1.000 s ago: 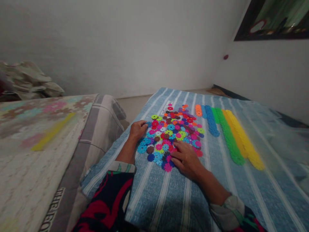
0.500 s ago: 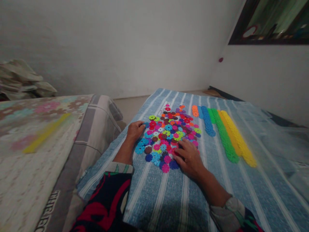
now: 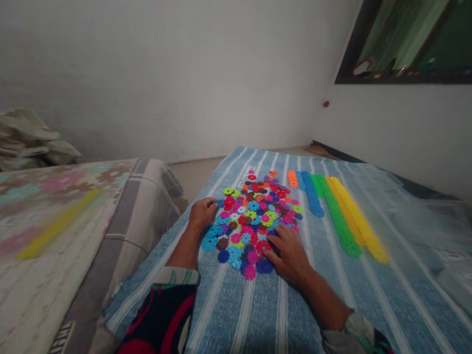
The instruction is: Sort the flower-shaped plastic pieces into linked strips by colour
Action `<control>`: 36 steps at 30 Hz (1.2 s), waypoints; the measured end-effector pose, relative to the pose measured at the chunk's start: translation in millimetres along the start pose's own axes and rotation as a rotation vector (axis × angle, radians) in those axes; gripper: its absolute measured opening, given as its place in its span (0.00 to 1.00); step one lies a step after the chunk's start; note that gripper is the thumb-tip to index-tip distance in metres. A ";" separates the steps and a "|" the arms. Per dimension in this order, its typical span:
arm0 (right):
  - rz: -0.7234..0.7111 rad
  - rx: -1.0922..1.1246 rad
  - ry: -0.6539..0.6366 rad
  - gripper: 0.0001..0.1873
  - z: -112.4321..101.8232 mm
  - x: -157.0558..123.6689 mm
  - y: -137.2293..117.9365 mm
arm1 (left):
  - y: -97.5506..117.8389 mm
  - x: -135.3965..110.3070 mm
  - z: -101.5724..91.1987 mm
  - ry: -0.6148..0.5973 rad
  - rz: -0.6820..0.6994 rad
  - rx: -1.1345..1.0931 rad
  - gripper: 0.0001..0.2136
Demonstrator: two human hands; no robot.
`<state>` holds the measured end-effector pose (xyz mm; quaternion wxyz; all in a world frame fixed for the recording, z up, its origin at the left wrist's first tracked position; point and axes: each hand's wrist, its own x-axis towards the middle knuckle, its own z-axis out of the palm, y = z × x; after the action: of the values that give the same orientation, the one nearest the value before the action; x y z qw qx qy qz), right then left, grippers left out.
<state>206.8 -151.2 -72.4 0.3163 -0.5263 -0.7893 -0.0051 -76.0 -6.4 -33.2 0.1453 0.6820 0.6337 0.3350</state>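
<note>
A loose pile of colourful flower-shaped plastic discs (image 3: pixel 253 215) lies spread on a blue-and-white striped cloth (image 3: pixel 236 307). My left hand (image 3: pixel 201 216) rests at the pile's left edge, its fingers closed together on a blue flower-shaped disc (image 3: pixel 219 202). Over the lower right of the pile is my right hand (image 3: pixel 290 253), fingers apart and bent down among the discs. Its thumb tip touches or nearly touches a red flower-shaped disc (image 3: pixel 262 246); the fingertips are partly lost against the pile.
Right of the pile lie overlapping rows of discs: orange (image 3: pixel 292 179), blue (image 3: pixel 312 195), green (image 3: pixel 338 216) and yellow (image 3: pixel 359 221). Clear plastic bags (image 3: pixel 424 221) lie farther right. At left stands a flower-patterned surface (image 3: pixel 73 196) with a blurred yellow strip (image 3: pixel 59 225).
The whole view has shifted, with the scene sitting lower and slightly left. Both hands stay at nearly the same places on the pile; the right thumb is now beside a red disc.
</note>
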 end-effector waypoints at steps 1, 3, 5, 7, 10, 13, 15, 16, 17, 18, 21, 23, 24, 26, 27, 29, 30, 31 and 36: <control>-0.005 -0.001 0.004 0.12 1.0 0.4 -0.5 | -0.6 0.2 -1.2 0.000 0.013 -0.001 0.20; -0.015 -0.004 0.020 0.10 3.1 1.7 -1.4 | -2.3 0.9 -3.1 0.001 0.012 -0.015 0.20; -0.010 -0.017 0.047 0.10 4.1 3.4 -1.3 | -3.9 1.9 -4.1 0.000 0.003 -0.025 0.19; 0.010 -0.036 0.063 0.10 3.5 5.0 -0.4 | -4.6 2.4 -4.2 0.000 -0.001 -0.027 0.19; 0.017 -0.043 0.036 0.10 0.8 6.7 -0.6 | -4.3 2.1 -3.5 0.008 -0.001 -0.022 0.19; -0.005 -0.021 0.006 0.08 -1.4 8.0 -3.7 | -4.3 1.7 -2.6 0.016 -0.008 -0.020 0.18; -0.018 0.004 0.020 0.08 -1.8 8.6 -4.9 | -4.9 1.9 -2.3 0.016 -0.014 -0.024 0.18; -0.020 0.011 0.036 0.07 -1.7 8.9 -4.5 | -5.3 2.1 -2.3 0.017 -0.016 -0.024 0.18; -0.014 0.009 0.060 0.06 -1.5 9.0 -3.5 | -5.8 2.3 -2.4 0.017 -0.017 -0.022 0.18; 0.001 -0.003 0.086 0.05 -1.2 9.0 -1.9 | -6.1 2.6 -2.5 0.017 -0.016 -0.021 0.18; 0.079 -0.077 0.140 0.04 -0.4 8.5 3.8 | -5.8 3.3 -3.3 0.011 -0.006 -0.011 0.18; 0.098 -0.104 0.129 0.05 0.0 7.9 5.5 | -4.8 3.4 -3.7 0.011 -0.002 -0.004 0.19; 0.086 -0.101 0.111 0.05 0.2 7.7 5.3 | -4.3 3.4 -3.8 0.010 -0.002 -0.001 0.18; 0.037 -0.061 0.083 0.04 0.8 7.7 3.6 | -3.2 3.4 -3.9 0.008 -0.004 0.001 0.17; 0.010 -0.031 0.081 0.04 1.1 7.9 2.6 | -2.7 3.3 -4.0 0.008 -0.002 0.001 0.17; -0.024 0.026 0.105 0.05 1.8 8.5 1.0 | -1.9 3.3 -4.2 0.013 -0.002 0.002 0.16; -0.031 0.049 0.125 0.06 2.0 8.8 0.7 | -1.6 3.3 -4.3 0.019 -0.004 0.003 0.16; -0.033 0.066 0.144 0.07 2.1 9.2 0.7 | -1.3 3.2 -4.5 0.021 -0.005 0.004 0.16; -0.036 0.137 0.145 0.11 -0.6 10.9 1.7 | 0.0 2.0 -4.3 0.016 0.007 0.000 0.17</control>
<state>205.8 -141.7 -66.9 0.4074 -0.4874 -0.7723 0.0050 -78.9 -5.5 -29.5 0.1389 0.6816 0.6324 0.3409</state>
